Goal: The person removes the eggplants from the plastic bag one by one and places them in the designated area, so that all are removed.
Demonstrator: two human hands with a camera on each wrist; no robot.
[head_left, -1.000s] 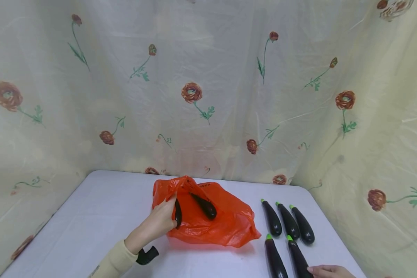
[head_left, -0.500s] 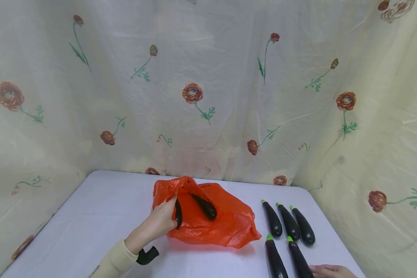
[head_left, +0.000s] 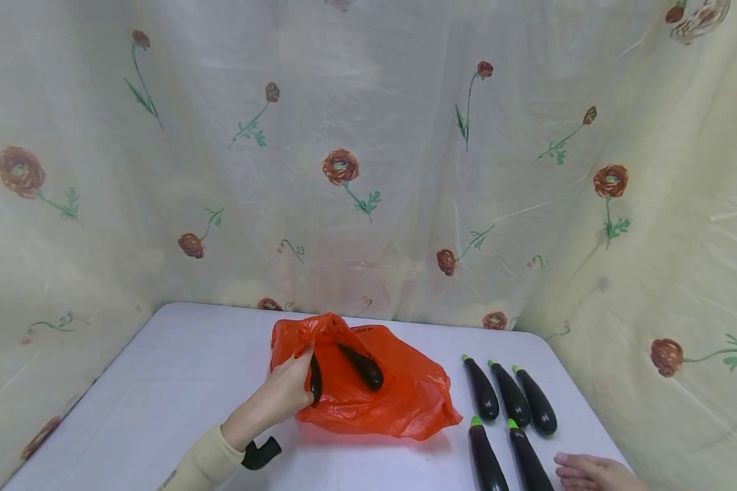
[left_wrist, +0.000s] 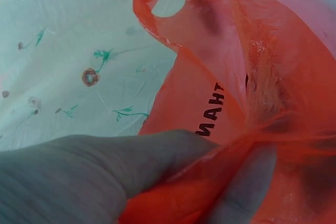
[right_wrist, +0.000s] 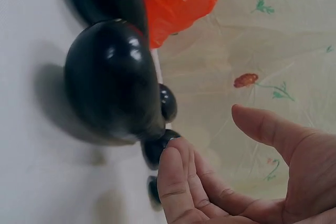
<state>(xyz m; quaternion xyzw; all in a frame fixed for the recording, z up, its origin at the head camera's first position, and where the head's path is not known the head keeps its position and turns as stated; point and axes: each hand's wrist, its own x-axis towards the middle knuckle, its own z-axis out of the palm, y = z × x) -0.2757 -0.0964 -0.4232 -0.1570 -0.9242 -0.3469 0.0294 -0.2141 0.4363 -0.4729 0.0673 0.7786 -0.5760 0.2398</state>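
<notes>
My left hand (head_left: 282, 390) pinches the rim of an orange plastic bag (head_left: 399, 406); the left wrist view shows the thin film (left_wrist: 184, 198) folded between thumb and finger. Inside the mouth of this bag lies a dark eggplant (head_left: 364, 367), and part of a dark shape (head_left: 315, 380) shows beside my fingers. At the lower right, my right hand (head_left: 598, 472) is apart from the nearest eggplant (head_left: 528, 455), fingers loosely extended and thumb spread. In the right wrist view, that hand (right_wrist: 252, 192) holds nothing, and a glossy eggplant (right_wrist: 110, 82) is close by.
Another eggplant (head_left: 487, 457) lies left of the nearest one. Three more, including the far-right eggplant (head_left: 534, 399), form a row behind, green ends pointing away. A white table (head_left: 178, 368) bears everything. A flowered curtain (head_left: 393, 204) hangs at the back and sides.
My right hand has let go of the near eggplant and moved slightly right, its fingers spreading. My left hand and the bag have stayed in place.
</notes>
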